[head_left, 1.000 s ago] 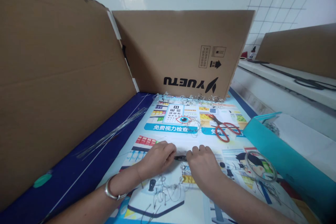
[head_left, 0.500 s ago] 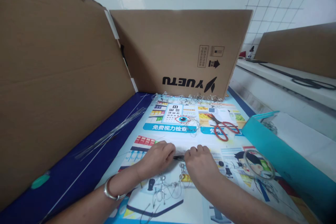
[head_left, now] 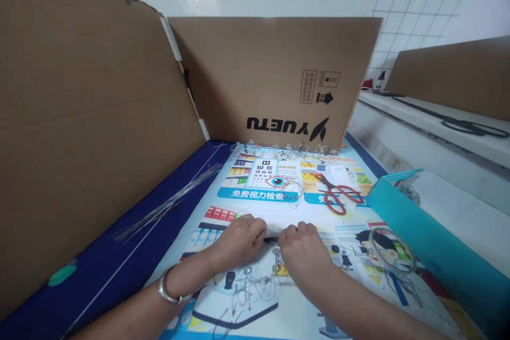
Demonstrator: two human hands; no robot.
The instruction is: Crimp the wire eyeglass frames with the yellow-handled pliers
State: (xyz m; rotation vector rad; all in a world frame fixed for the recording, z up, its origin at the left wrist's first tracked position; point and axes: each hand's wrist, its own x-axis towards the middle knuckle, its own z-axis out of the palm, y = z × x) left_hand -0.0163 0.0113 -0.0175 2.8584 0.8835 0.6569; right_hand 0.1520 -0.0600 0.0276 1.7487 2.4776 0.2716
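Note:
My left hand [head_left: 244, 236] is closed in a pinch just left of the middle; what lies between its fingertips is hidden. Opposite it, my right hand [head_left: 305, 252] is wrapped round a dark pointed metal tool [head_left: 272, 241], whose narrow end points at the left fingertips. The tool resembles plier jaws, but its handles are covered. Below the hands, a string of thin wire loops and hooks [head_left: 249, 292] with small clear beads lies on the printed sheet [head_left: 295, 308], its upper end near the tool. A metal bangle [head_left: 169, 287] circles the left wrist.
Red-handled scissors [head_left: 338, 196] lie beyond the right hand. A coil of wire [head_left: 392, 249] rests beside a teal box [head_left: 430, 239]. More wire pieces [head_left: 287, 150] line the foot of the cardboard panel [head_left: 274, 74]. Long thin strands [head_left: 171, 202] lie at left by another cardboard wall [head_left: 91, 101].
My right hand has shifted very slightly left and down, its grip kept. My left hand stays almost still. The string of wire loops lies as before.

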